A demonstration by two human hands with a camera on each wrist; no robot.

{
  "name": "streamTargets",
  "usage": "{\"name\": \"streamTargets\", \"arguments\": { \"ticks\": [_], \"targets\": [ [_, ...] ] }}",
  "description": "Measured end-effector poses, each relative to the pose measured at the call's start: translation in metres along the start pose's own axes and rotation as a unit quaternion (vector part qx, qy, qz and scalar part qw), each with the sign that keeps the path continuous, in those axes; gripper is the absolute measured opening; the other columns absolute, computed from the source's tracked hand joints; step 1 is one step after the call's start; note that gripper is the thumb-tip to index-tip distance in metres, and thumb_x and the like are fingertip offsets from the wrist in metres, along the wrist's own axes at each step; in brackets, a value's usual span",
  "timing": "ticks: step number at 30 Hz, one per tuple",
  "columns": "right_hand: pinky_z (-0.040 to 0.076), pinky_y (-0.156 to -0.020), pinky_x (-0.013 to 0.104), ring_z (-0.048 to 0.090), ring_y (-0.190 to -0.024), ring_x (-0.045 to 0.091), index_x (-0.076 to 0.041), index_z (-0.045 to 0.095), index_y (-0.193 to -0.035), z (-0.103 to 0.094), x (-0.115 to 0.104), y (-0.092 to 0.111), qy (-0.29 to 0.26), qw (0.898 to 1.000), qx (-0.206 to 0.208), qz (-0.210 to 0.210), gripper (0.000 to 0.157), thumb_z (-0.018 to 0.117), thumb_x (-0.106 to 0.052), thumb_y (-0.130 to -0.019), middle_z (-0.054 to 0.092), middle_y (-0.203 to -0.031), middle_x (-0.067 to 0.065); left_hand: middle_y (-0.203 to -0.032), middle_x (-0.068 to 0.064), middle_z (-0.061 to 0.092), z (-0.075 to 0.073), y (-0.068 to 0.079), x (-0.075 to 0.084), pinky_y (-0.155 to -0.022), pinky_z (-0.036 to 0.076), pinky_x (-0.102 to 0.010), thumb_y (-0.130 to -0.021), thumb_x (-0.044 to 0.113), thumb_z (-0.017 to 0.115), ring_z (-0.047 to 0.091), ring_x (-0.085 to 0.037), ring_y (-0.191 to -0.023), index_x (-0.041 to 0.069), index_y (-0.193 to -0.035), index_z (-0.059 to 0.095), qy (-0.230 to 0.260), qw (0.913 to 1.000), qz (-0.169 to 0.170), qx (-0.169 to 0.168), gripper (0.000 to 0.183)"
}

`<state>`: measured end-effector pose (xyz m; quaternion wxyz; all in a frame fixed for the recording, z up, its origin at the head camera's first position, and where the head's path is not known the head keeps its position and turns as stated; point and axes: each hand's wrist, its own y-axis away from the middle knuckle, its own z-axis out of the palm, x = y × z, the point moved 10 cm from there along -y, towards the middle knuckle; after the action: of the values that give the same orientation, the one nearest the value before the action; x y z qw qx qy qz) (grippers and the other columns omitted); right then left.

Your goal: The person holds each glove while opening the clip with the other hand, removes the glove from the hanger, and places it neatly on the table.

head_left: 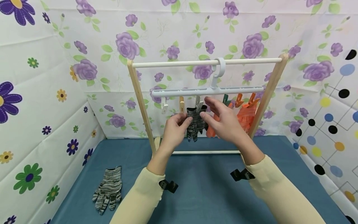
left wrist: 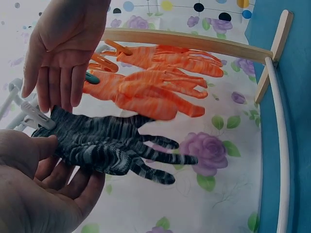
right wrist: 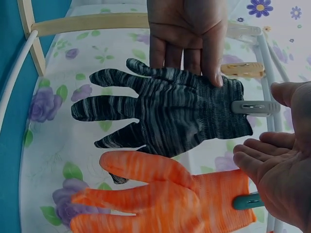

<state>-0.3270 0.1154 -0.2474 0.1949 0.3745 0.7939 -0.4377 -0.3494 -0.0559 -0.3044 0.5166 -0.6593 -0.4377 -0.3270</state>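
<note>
A black-and-grey striped knit glove point(right wrist: 180, 109) hangs fingers down from a grey clothespin point(right wrist: 253, 108) at its cuff. My left hand point(head_left: 174, 130) pinches one side of this glove near the cuff, thumb in front and fingers behind, as the left wrist view shows. On the other side my right hand point(head_left: 223, 119) holds nothing; its fingers are spread apart from the thumb, right by the clothespin. Beside the striped glove hangs an orange glove point(left wrist: 146, 90) on a green clothespin point(right wrist: 247, 201). A second orange glove point(head_left: 247, 116) hangs farther right from orange clothespins point(head_left: 253, 99).
The white hanger point(head_left: 184, 92) hooks over the top bar of a wooden-sided rack point(head_left: 137, 90). A white clothespin point(head_left: 164, 105) and a tan one point(head_left: 181, 105) dangle at its left. Another striped glove point(head_left: 109, 188) lies on the blue tabletop point(head_left: 201, 186) at left.
</note>
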Motion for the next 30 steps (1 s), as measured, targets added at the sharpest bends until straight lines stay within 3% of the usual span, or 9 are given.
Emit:
{"name": "streamTargets", "arguments": {
  "ticks": [6, 9, 19, 21, 25, 28, 30],
  "targets": [
    [0.039, -0.119, 0.047, 0.042, -0.152, 0.026, -0.006, 0.04, -0.163, 0.006, 0.004, -0.006, -0.045, 0.999, -0.013, 0.023, 0.061, 0.061, -0.028, -0.111, 0.043, -0.165, 0.01, -0.114, -0.012, 0.074, 0.0, 0.001, 0.0, -0.089, 0.056, -0.042, -0.108, 0.023, 0.067, 0.068, -0.024, -0.104, -0.001, -0.13, 0.073, 0.018, 0.9998, -0.003, -0.009, 0.033],
    [0.043, -0.116, 0.047, 0.048, -0.147, 0.025, -0.007, 0.041, -0.162, 0.008, 0.006, -0.01, -0.067, 0.997, -0.016, 0.033, 0.06, 0.061, -0.031, -0.111, 0.045, -0.163, 0.009, -0.114, -0.011, 0.075, 0.0, 0.002, 0.001, -0.089, 0.055, -0.04, -0.108, 0.022, 0.066, 0.068, -0.022, -0.103, -0.001, -0.13, 0.073, 0.026, 0.9996, -0.007, -0.013, 0.032],
    [0.046, -0.114, 0.044, 0.055, -0.14, 0.023, -0.005, 0.047, -0.159, 0.012, 0.016, -0.015, -0.172, 0.982, -0.002, 0.08, 0.058, 0.062, -0.033, -0.11, 0.057, -0.153, 0.011, -0.091, -0.006, 0.069, 0.003, 0.003, 0.0, -0.071, 0.048, -0.029, -0.109, 0.021, 0.066, 0.058, -0.015, -0.081, 0.0, -0.114, 0.074, 0.051, 0.9983, -0.011, -0.027, 0.023],
    [0.046, -0.112, 0.039, 0.055, -0.138, 0.021, -0.005, 0.049, -0.158, 0.013, 0.016, -0.016, -0.192, 0.978, 0.0, 0.079, 0.057, 0.063, -0.033, -0.11, 0.06, -0.149, 0.011, -0.09, -0.006, 0.068, 0.003, 0.004, 0.0, -0.07, 0.047, -0.029, -0.109, 0.02, 0.065, 0.057, -0.015, -0.08, 0.0, -0.113, 0.074, 0.054, 0.9981, -0.009, -0.029, 0.023],
    [0.052, -0.096, 0.029, 0.061, -0.125, 0.021, -0.006, 0.058, -0.151, 0.014, 0.01, -0.018, -0.229, 0.971, 0.004, 0.061, 0.049, 0.063, -0.032, -0.11, 0.067, -0.138, 0.013, -0.09, -0.006, 0.066, 0.003, 0.004, 0.001, -0.07, 0.046, -0.029, -0.109, 0.02, 0.065, 0.056, -0.015, -0.08, 0.0, -0.113, 0.073, 0.057, 0.9979, -0.004, -0.03, 0.022],
    [0.052, -0.099, 0.03, 0.063, -0.124, 0.023, -0.006, 0.064, -0.143, 0.015, 0.006, -0.02, -0.254, 0.966, 0.009, 0.046, 0.042, 0.064, -0.03, -0.11, 0.07, -0.131, 0.015, -0.091, -0.006, 0.067, 0.003, 0.005, 0.001, -0.072, 0.047, -0.029, -0.109, 0.02, 0.064, 0.057, -0.015, -0.081, -0.001, -0.113, 0.073, 0.062, 0.9976, -0.006, -0.03, 0.023],
    [0.047, -0.11, 0.033, 0.062, -0.13, 0.024, -0.005, 0.066, -0.139, 0.015, 0.005, -0.021, -0.27, 0.962, 0.017, 0.042, 0.038, 0.066, -0.028, -0.109, 0.072, -0.128, 0.016, -0.092, -0.007, 0.068, 0.003, 0.005, 0.0, -0.073, 0.049, -0.029, -0.109, 0.02, 0.064, 0.058, -0.015, -0.083, -0.001, -0.114, 0.073, 0.065, 0.9974, -0.01, -0.03, 0.023]
  ]
}}
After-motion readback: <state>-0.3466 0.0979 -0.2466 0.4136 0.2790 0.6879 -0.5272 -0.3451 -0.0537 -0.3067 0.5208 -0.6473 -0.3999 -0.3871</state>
